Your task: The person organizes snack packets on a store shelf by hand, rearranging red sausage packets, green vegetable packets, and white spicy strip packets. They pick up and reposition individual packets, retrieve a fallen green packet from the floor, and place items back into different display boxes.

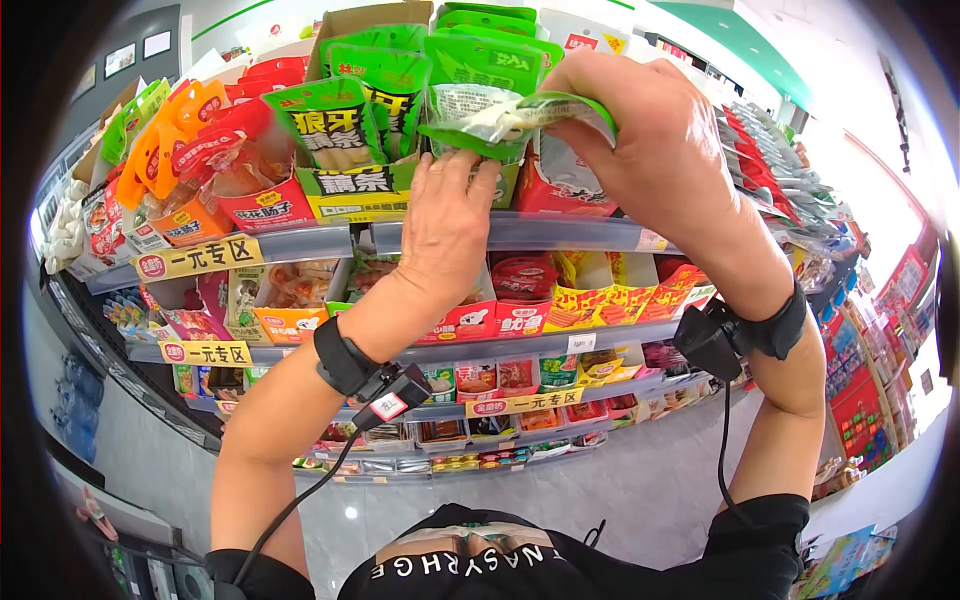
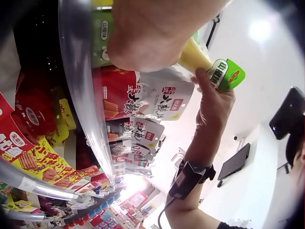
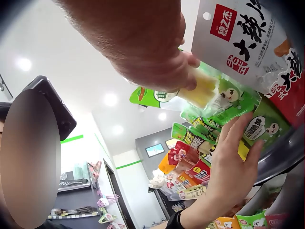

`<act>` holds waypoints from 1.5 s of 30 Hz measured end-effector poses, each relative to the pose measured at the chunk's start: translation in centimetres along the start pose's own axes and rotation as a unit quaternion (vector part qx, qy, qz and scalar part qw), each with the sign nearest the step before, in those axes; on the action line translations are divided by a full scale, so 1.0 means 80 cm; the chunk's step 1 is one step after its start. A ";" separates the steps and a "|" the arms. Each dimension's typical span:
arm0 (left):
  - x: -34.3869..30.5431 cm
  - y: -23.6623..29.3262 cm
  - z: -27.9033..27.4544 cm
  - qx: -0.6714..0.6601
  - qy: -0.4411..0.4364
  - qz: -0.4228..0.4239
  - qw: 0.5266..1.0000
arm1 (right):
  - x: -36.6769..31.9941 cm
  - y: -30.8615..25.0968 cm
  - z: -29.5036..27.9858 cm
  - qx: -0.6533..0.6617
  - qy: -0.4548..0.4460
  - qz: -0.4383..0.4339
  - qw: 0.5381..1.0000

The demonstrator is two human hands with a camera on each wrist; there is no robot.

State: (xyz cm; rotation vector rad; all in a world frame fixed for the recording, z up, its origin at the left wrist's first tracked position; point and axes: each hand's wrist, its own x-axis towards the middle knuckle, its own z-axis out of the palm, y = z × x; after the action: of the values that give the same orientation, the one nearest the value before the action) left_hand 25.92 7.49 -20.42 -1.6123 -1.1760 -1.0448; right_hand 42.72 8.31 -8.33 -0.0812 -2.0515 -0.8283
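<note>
My right hand (image 1: 655,130) pinches the top of a green snack bag (image 1: 500,122), tilted above the front of the top shelf. In the left wrist view, the bag's green header (image 2: 231,76) sticks out past the thumb, with pale yellow contents below it. My left hand (image 1: 445,215) lies against a green display box (image 3: 268,125), its fingers stretched up at the box's front edge, just under the held bag. More green bags (image 1: 480,62) stand upright in the box behind. The right wrist view shows the bag's lower end at the box opening.
Left of the box stand green lotus-root strip packets (image 1: 325,125), then red and orange snack bags (image 1: 235,140). A red box with silver-grey bags (image 2: 164,98) adjoins on the right. Yellow price signs (image 1: 195,262) hang along the shelf edges, with lower shelves of boxed snacks below.
</note>
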 end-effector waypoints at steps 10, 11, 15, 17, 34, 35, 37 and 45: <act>0.000 -0.001 0.001 0.013 0.000 0.000 1.000 | 0.028 -0.010 -0.010 -0.076 -0.165 0.078 0.980; -0.001 0.000 0.001 0.018 0.006 0.001 1.000 | 0.034 -0.007 -0.007 -0.080 -0.175 0.087 0.978; -0.005 0.005 0.002 0.019 0.003 -0.017 1.000 | 0.067 -0.012 -0.019 -0.077 -0.223 0.135 0.962; -0.006 0.006 0.001 0.038 -0.006 -0.017 0.999 | 0.067 -0.014 -0.014 -0.050 -0.201 0.111 0.972; -0.008 0.007 -0.006 0.013 -0.028 -0.025 0.999 | 0.071 -0.015 -0.002 -0.036 -0.185 0.028 0.982; -0.010 0.010 -0.007 0.027 -0.028 -0.018 0.999 | 0.071 -0.015 0.000 -0.044 -0.180 0.013 0.983; -0.009 0.009 -0.010 0.043 -0.025 -0.007 0.999 | 0.073 -0.018 -0.001 -0.048 -0.190 0.002 0.981; -0.004 0.002 -0.005 0.086 -0.021 -0.005 0.996 | 0.057 -0.009 0.015 0.070 -0.124 0.155 0.978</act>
State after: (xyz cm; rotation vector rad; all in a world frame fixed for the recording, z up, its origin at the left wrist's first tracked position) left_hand 25.92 6.98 -20.63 -1.5012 -1.2681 -0.8926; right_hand 38.82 7.32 -5.68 -0.4336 -2.2489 -0.4986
